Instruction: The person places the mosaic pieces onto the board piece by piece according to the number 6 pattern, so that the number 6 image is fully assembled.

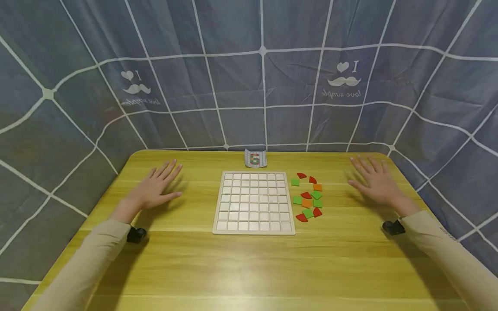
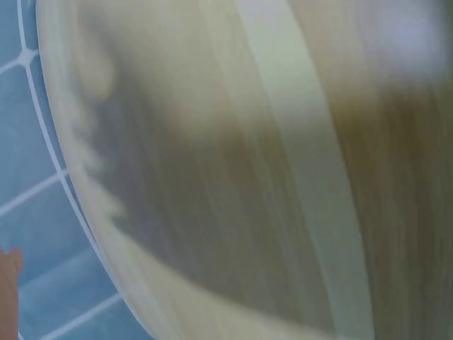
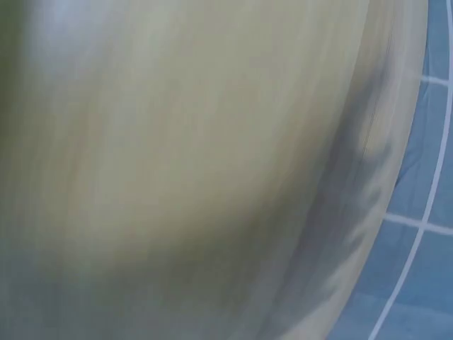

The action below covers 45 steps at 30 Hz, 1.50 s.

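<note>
Seeing right hand [image 1: 375, 186] spread, empty, near table's [image 1: 249, 270] far right corner; left hand [image 1: 153, 190] likewise by left edge; coloured pieces [image 1: 306, 203] lie left of right hand, the nearer, along board's [image 1: 254, 195] right edge

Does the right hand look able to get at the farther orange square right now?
Probably yes: the right hand holds nothing, and only bare table shows between it and the farther orange square.
</note>
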Motion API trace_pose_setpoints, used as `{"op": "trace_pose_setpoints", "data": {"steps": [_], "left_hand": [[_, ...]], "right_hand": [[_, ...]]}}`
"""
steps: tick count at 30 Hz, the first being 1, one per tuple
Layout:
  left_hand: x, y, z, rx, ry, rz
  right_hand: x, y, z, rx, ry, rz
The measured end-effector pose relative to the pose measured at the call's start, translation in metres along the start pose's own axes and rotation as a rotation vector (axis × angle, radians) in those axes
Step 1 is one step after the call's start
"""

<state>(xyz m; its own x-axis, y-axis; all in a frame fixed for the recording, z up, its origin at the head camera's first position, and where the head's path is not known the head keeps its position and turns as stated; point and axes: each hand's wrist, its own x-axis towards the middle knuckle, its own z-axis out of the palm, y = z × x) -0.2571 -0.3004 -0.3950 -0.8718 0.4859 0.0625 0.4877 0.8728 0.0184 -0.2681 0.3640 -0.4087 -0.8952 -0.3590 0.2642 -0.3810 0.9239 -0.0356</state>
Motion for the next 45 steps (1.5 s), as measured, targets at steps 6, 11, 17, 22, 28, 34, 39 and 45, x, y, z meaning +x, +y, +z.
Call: {"op": "trace_pose_setpoints", "data": {"steps": [6,11,17,22,28,34,39,45], "left_hand": [[0.007,0.015,0.003,-0.011,-0.011,0.035],[0.011,0.031,0.009,-0.033,-0.02,0.04],[0.017,0.051,0.016,-0.059,-0.043,0.066],[0.021,0.065,0.023,-0.076,-0.069,0.109],[0.026,0.078,0.028,-0.113,-0.127,0.149],[0.031,0.088,0.027,-0.157,-0.186,0.167],[0.034,0.094,0.028,-0.144,-0.224,0.19],[0.036,0.097,0.031,-0.136,-0.257,0.196]], "right_hand": [[0.01,-0.017,0.005,0.043,0.059,-0.01],[0.02,-0.03,0.012,0.116,0.107,-0.025],[0.032,-0.04,0.02,0.169,0.144,-0.029],[0.04,-0.045,0.028,0.249,0.147,-0.02],[0.049,-0.055,0.03,0.344,0.097,-0.004],[0.064,-0.061,0.035,0.416,0.045,-0.019],[0.076,-0.066,0.04,0.464,-0.018,-0.032],[0.087,-0.072,0.044,0.506,-0.08,-0.035]]}}
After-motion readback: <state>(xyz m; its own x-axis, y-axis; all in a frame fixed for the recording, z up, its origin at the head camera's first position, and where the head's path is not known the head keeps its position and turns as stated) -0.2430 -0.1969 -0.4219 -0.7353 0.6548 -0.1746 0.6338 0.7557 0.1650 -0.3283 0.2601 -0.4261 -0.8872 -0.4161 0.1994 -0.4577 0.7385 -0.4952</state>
